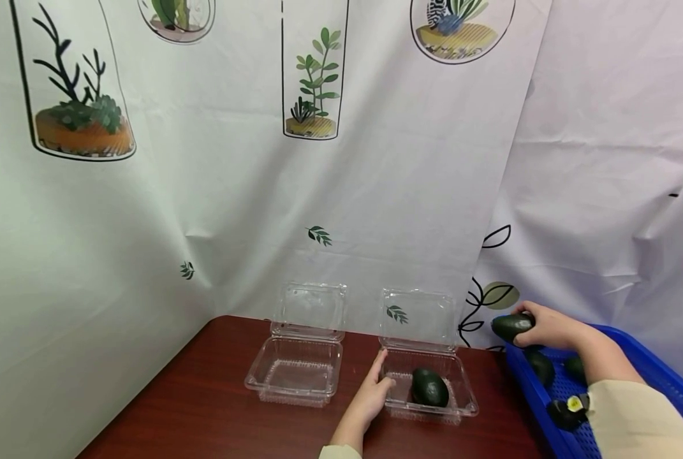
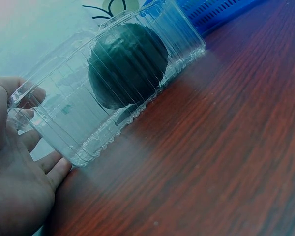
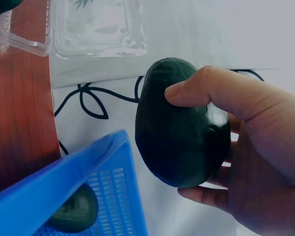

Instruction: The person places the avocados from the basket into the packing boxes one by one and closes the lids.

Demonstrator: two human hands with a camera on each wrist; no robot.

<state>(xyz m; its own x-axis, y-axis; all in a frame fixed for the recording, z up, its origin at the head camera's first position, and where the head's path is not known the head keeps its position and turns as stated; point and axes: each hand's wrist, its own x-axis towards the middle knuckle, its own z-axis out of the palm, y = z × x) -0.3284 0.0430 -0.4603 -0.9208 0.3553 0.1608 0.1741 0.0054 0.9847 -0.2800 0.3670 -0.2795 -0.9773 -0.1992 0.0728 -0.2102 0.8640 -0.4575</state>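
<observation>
We have a reddish-brown, wood-grained bench (image 1: pixel 203 395) with a rounded far left corner. Near its far edge we see a clear left container (image 1: pixel 298 373), nearer that corner, and a clear right container (image 1: pixel 455 384), toward the right edge, both open and apart.

We see the left hand (image 2: pixel 15 169) grip a clear container's (image 2: pixel 64 125) left end. Inside lies a dark green avocado (image 2: pixel 128 66), and a blue basket (image 2: pixel 214 14) stands far right.

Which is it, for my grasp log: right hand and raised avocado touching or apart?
Touching. The right wrist view shows it: the right hand has its thumb on the avocado.
</observation>
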